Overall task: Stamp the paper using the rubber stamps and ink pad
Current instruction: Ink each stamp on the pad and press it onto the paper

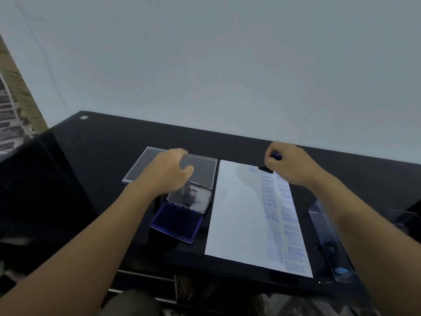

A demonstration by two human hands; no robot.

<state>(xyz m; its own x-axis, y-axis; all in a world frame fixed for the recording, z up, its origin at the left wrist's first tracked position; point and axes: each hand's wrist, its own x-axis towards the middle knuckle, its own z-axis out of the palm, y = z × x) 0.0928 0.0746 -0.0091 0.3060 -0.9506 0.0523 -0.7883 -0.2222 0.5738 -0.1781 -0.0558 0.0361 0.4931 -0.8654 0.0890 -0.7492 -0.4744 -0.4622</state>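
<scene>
The word "Artline" is printed on the inside of the raised lid of the open ink pad [180, 217], whose dark blue pad faces up on the black worktop [95, 156]. On the white sheet of paper [239, 213], lying just right of the ink pad, blue impressions are set in two columns down the right part; "SAMPLE", "AIR MAIL" and "FRAGILE" can be read, while several others are too blurred to make out. The left part of the sheet is unmarked.

A rubber stamp [267, 165] with a blue handle is gripped in the right hand [289, 166], fingers closed around it, and its dark base is pressed onto the far end of the paper at the top of the left column. The left hand [170, 169] is held loosely curled, gripping nothing, above a clear plastic lid [141, 165] that lies flat beyond the ink pad. A clear plastic case [328, 233] with dark and blue items inside is seen at the right edge of the paper, partly under the right forearm.
</scene>
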